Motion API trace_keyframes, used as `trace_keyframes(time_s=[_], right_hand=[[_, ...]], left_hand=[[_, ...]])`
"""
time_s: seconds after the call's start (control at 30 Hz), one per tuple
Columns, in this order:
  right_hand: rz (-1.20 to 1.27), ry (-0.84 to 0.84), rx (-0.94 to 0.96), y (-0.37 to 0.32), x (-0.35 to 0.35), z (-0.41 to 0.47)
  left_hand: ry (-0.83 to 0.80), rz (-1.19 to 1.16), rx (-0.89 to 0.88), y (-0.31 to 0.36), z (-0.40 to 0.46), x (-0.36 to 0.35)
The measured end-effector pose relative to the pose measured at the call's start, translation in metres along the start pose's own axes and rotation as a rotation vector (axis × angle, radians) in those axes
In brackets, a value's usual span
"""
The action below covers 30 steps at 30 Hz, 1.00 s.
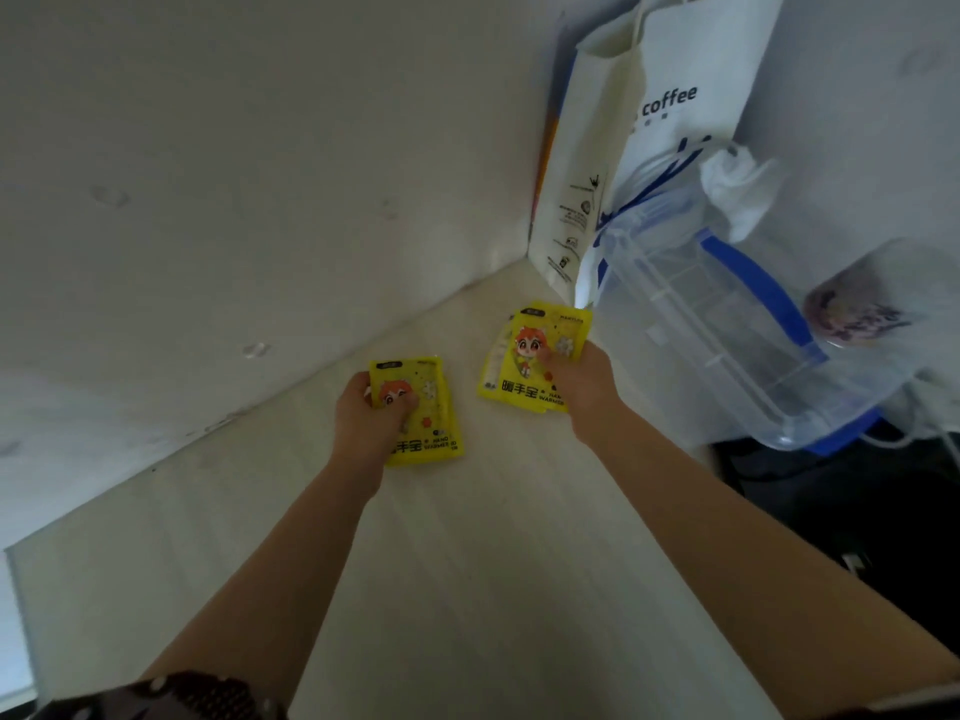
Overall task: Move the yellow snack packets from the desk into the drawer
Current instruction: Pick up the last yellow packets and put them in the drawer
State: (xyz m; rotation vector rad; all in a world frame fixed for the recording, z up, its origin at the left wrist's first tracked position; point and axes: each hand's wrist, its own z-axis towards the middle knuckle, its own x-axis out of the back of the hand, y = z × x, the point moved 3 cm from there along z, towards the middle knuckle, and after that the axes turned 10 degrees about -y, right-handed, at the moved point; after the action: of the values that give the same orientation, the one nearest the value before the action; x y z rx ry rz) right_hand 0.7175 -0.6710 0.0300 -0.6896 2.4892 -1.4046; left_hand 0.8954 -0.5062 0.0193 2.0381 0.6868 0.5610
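Observation:
Two lots of yellow packets with an orange-haired cartoon figure are in my hands over the pale desk (467,563). My left hand (366,418) grips one yellow packet (434,407) by its left side, thumb pressed on its front. My right hand (584,381) pinches a small stack of yellow packets (519,366), thumb on top; at least two overlap. Both lots are low over the desk near the back corner; whether they touch the surface I cannot tell. No drawer is in view.
A white paper bag (675,122) printed "coffee" stands in the back right corner against the wall. A clear plastic container with blue clips (727,330) leans right of my right hand. Crumpled white paper (737,189) and a bagged cup (857,314) lie further right. Dark items (857,511) sit below.

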Motion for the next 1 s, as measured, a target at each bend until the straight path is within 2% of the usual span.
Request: trace_keyframes(time_s=[0.53, 1.0], right_hand=[[0.234, -0.071, -0.055, 0.099, 0.039, -0.215], [0.089, 0.204, 0.022, 0.194, 0.042, -0.359]], left_hand=[[-0.038, -0.093, 0.051, -0.084, -0.19, 0.007], [-0.3, 0.113, -0.049, -0.127, -0.287, 0.018]])
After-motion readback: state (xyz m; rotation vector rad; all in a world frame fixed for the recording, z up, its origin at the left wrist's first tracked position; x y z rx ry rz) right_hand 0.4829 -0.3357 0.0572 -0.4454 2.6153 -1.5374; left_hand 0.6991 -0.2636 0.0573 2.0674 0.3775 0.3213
